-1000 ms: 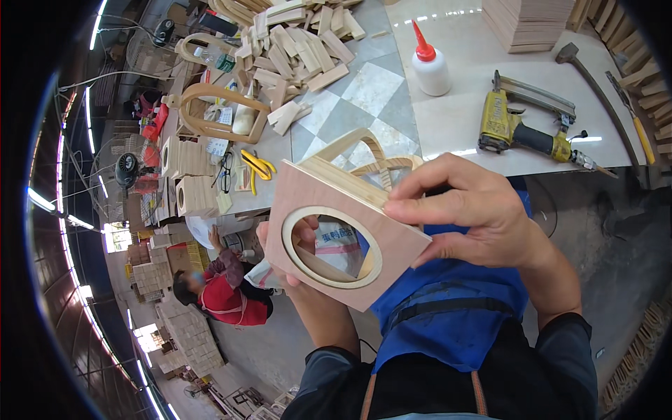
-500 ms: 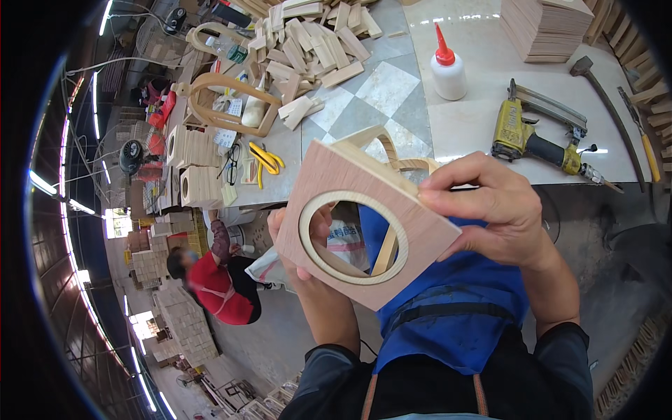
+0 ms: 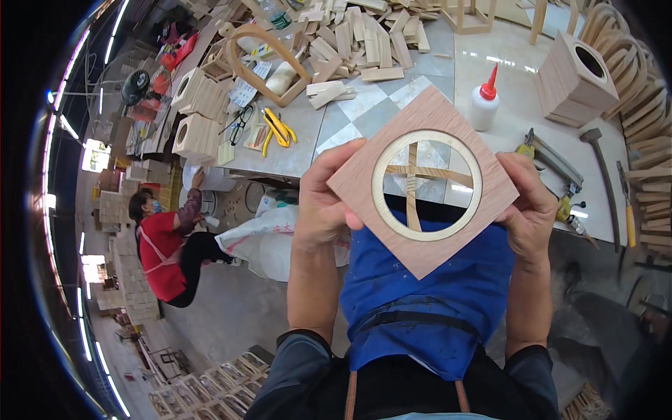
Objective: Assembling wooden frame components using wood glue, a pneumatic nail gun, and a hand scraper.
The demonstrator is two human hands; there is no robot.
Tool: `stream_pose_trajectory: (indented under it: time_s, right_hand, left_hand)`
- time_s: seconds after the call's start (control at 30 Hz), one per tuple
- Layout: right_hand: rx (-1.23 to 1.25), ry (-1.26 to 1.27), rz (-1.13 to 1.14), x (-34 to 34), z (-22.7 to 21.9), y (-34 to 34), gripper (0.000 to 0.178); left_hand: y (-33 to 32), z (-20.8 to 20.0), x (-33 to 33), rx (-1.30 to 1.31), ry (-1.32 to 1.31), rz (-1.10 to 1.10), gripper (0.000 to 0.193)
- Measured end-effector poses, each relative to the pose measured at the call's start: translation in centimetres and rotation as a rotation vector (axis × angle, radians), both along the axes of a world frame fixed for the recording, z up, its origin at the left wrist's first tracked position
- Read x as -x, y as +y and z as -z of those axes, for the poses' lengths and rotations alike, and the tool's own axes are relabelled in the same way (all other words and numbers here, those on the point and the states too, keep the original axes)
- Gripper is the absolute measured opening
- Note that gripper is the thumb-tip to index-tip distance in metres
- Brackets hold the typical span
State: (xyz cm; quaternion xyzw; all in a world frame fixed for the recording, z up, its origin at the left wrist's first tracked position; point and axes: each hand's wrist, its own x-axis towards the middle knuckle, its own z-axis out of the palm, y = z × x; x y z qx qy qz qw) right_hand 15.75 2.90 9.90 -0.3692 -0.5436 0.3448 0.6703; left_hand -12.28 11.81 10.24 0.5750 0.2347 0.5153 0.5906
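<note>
I hold up a wooden frame whose square board faces me with one corner pointing up. A pale wooden ring lines the round hole in the board. Through the hole, thin wooden strips cross each other on the far side. My left hand is closed on the board's left corner, thumb near its lower edge. My right hand grips the opposite corner. The fingers behind the board are partly hidden. Below the frame is my blue apron.
On the bench stand a glue bottle with a red tip and a nail gun, partly hidden. A hammer, yellow-handled pliers, loose wood pieces and stacked boards lie around. A person in red crouches at left.
The frame has turned from a slant to face me squarely, with its crossed strips now showing through the hole. My hands now grip opposite side corners. The view has shifted too.
</note>
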Motion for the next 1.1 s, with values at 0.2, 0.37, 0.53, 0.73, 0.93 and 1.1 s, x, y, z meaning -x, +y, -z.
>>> stream_pose_trajectory:
  time_s: [0.2, 0.37, 0.53, 0.73, 0.93, 1.1]
  right_hand:
    - [0.017, 0.058, 0.019, -0.6, 0.7, 1.3, 0.073]
    - [0.147, 0.175, -0.035, -1.2, 1.3, 1.6, 0.072]
    - [0.091, 0.113, 0.027, -2.1, 2.4, 2.3, 0.081]
    - [0.113, 0.164, 0.009, -2.3, 2.8, 2.7, 0.079]
    - [0.111, 0.155, 0.004, -2.4, 3.0, 2.8, 0.077]
    - [0.123, 0.152, 0.004, -2.2, 2.5, 2.8, 0.076]
  left_hand:
    - [0.2, -1.4, -1.4, 0.109, -0.074, 0.01, 0.116]
    - [0.6, -1.5, -1.7, 0.144, -0.126, 0.059, 0.102]
    - [1.0, -1.9, -1.9, 0.154, -0.113, 0.118, 0.094]
    - [1.0, -2.0, -2.1, 0.148, -0.157, 0.102, 0.09]
    - [1.1, -1.9, -1.9, 0.139, -0.17, 0.112, 0.09]
    - [1.0, -1.9, -2.0, 0.128, -0.169, 0.102, 0.089]
